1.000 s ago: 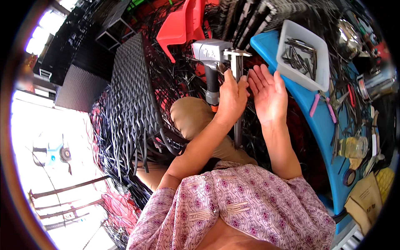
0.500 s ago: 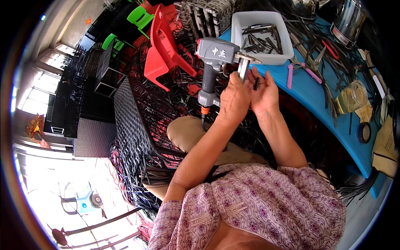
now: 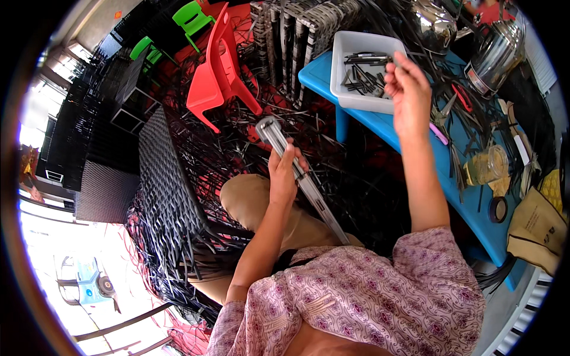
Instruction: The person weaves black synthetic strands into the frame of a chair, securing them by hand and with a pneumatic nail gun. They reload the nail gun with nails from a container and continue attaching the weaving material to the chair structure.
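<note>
My left hand (image 3: 284,175) is wrapped round a grey air staple gun (image 3: 320,204). Its long metal magazine faces up and slants from the grey end beyond my fingers down toward my lap. The gun's handle is mostly hidden. Over the right rim of a translucent white plastic bin (image 3: 339,86), my right hand (image 3: 411,95) is raised with its fingers curled in a pinch. Motion blurs the fingertips, so what they hold, if anything, cannot be made out. Short dark strips (image 3: 365,77) lie in the bin.
The blue table (image 3: 380,120) also bears scissors with red handles (image 3: 462,98), a clear jar (image 3: 488,166), a tape roll (image 3: 497,209) and a steel flask (image 3: 494,59). A half-woven dark wicker piece (image 3: 172,178) stands at left. Beyond is a red chair (image 3: 214,74); loose strips litter the floor.
The staple gun has turned over and come down toward my lap, its magazine now facing up. My right hand, earlier open beside it with a small dark strip, has moved up to the bin and curled.
</note>
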